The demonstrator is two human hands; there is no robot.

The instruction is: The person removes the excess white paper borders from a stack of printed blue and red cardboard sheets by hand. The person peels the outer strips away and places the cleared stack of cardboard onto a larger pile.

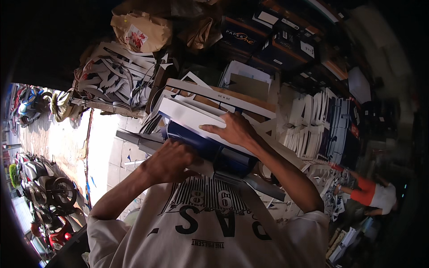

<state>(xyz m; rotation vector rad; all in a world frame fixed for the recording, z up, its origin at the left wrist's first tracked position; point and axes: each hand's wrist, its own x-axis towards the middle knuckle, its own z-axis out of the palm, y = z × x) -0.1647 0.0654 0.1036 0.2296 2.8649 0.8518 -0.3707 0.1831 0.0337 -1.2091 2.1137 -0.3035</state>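
Note:
A long white board (pixel 192 118) slants in front of my chest. My right hand (pixel 236 128) holds its upper edge, with the thumb lying across the white face and the fingers over the far side. Just below the board is a glossy dark blue curved surface (pixel 194 138); I cannot tell whether it is a bent sheet or part of a device. My left hand (pixel 172 160) is closed against its near left side, knuckles up. What its fingers grip is hidden. A dark grey flat bar (pixel 268 187) sticks out below on the right.
Brown and white boards (pixel 250 105) lie just beyond. A heap of white offcuts (pixel 111 73) sits at the far left below a brown paper bag (pixel 143 31). Stacked sheets (pixel 308 125) and dark boxes (pixel 286 49) stand right. Motorcycles (pixel 49 187) are outside left; a person (pixel 366 194) is at right.

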